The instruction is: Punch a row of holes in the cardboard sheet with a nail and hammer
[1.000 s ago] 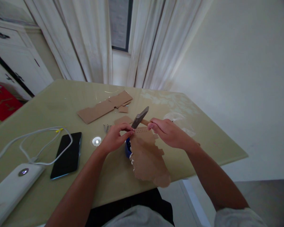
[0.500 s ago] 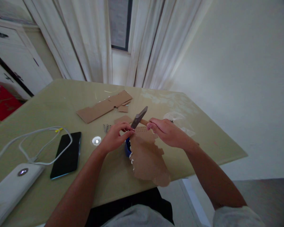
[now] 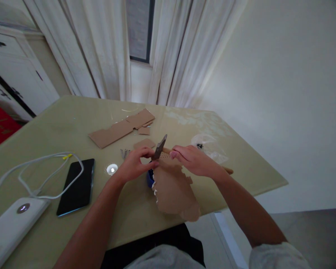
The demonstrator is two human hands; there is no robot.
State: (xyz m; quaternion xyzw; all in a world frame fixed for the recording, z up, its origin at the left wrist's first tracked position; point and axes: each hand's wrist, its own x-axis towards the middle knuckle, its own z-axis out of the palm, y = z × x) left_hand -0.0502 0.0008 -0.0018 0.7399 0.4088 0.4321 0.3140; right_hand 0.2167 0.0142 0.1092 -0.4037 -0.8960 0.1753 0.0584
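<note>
My right hand (image 3: 192, 160) grips the wooden handle of a small hammer (image 3: 159, 147), whose grey metal head points down over a brown cardboard piece (image 3: 173, 188) with a row of small holes. My left hand (image 3: 136, 163) pinches something tiny at the cardboard's top left edge, right under the hammer head; the pinched item is too small to make out. A blue object (image 3: 150, 178) sits under the cardboard's left edge.
On the olive table (image 3: 58, 123) lie a black phone (image 3: 77, 181), a white power bank (image 3: 15, 216) with a looped white cable (image 3: 39, 168), a small round silver thing (image 3: 112, 169), loose nails (image 3: 124, 153), cardboard scraps (image 3: 120, 127) and a clear plastic bag (image 3: 210, 145).
The hammer head has dropped from a raised tilt to just above my left fingertips. Both hands stayed at the cardboard's top edge.
</note>
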